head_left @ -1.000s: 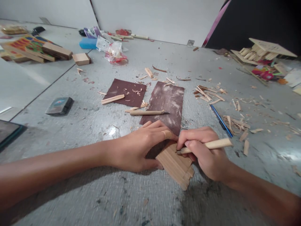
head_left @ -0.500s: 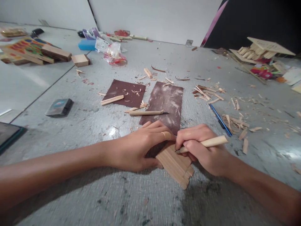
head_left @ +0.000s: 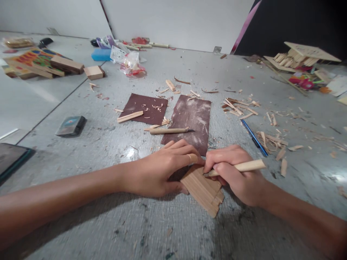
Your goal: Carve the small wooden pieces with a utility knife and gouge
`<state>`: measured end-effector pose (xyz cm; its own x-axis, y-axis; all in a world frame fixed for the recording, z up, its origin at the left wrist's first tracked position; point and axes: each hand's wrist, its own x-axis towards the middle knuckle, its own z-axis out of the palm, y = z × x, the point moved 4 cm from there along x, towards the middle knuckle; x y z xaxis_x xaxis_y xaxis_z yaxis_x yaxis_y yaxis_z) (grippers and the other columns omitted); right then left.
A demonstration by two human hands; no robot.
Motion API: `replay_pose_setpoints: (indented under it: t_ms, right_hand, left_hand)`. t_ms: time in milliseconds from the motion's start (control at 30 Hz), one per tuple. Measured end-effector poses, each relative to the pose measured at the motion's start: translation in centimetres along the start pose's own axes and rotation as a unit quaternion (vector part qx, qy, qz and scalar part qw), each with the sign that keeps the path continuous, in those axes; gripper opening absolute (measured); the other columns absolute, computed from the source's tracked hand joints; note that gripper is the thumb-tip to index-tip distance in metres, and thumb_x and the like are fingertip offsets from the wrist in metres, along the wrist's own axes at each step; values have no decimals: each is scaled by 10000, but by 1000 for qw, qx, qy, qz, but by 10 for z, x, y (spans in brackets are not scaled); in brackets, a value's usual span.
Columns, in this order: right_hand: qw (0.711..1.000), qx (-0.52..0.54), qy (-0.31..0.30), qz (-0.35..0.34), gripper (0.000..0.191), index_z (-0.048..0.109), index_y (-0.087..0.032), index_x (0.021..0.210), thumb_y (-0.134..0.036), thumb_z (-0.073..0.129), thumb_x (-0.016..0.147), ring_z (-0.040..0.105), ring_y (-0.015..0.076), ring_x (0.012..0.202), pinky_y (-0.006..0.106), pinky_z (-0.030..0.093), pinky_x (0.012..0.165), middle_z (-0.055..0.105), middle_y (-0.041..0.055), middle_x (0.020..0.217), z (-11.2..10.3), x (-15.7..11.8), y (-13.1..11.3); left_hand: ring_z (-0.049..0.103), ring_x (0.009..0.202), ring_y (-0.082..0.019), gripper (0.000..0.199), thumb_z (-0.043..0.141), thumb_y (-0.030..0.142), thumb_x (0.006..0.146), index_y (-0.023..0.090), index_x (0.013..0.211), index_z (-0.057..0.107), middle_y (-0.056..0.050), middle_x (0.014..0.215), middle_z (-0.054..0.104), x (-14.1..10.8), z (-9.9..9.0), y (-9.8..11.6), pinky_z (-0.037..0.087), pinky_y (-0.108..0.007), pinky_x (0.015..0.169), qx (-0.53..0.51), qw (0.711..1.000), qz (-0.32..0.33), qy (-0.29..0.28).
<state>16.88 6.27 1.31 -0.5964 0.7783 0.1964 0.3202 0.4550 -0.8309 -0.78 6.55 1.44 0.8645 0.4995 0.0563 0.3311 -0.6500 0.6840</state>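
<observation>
Since half a second ago, pale wooden-handled tool (head_left: pixel 251 165) has swung rear end slightly right and nearer person; right hand (head_left: pixel 235 175) shifted slightly with it. View tilted slightly: small grey box with blue top (head_left: pixel 71 126), dark teal-edged slab (head_left: pixel 13 159) now appear lower, farther right.

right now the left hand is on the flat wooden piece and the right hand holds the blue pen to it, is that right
Not quite: the head view shows the right hand holding a tool with a pale wooden handle to the flat wooden piece, while the blue pen lies on the table. The left hand is on the piece.
</observation>
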Motion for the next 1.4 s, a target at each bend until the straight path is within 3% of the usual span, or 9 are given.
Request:
replay_pose_setpoints:
  t_ms: [333, 800, 967, 1167, 1400]
  right_hand:
    - [1000, -16, 15, 13, 286, 533, -196, 609, -149, 400, 858, 417, 118, 495, 284, 300, 517, 466, -34, 509, 0, -4, -1]
    - [996, -40, -16, 74, 269, 527, -187, 638, -159, 415, 881, 428, 94, 479, 267, 293, 494, 481, -49, 507, -1, -4, -8]
    - [993, -33, 29, 108, 268, 576, -184, 676, -161, 417, 892, 436, 93, 442, 257, 296, 464, 519, -43, 503, 4, -13, -11]
    - [976, 25, 94, 195, 259, 603, -186, 683, -183, 439, 883, 495, 91, 414, 226, 345, 429, 578, -36, 515, 10, -24, -4]
    - [970, 56, 110, 208, 254, 601, -191, 647, -215, 450, 849, 502, 86, 375, 202, 347, 386, 571, -41, 482, 11, -24, 0]
  left_hand:
    - [511, 1138, -290, 413, 682, 178, 842, 211, 1244, 593, -93, 1233, 598, 0, 0, 1, 413, -450, 994, -4, 1000, -5, 4]
    - [484, 1153, -281, 443, 676, 143, 851, 215, 1267, 542, -86, 1234, 578, -3, 2, 4, 401, -446, 1003, -1, 1000, 0, 2]
    - [490, 1150, -276, 460, 708, 160, 850, 214, 1274, 539, -80, 1229, 577, -3, 2, 2, 391, -447, 1014, 7, 1000, 15, 8]
    - [504, 1159, -282, 504, 697, 187, 875, 237, 1347, 529, -80, 1231, 587, -4, 2, 1, 391, -441, 1027, 17, 999, 23, 13]
    - [512, 1166, -279, 528, 722, 191, 863, 249, 1355, 539, -67, 1252, 589, -4, 2, 1, 395, -438, 1024, 22, 1000, 11, 17]
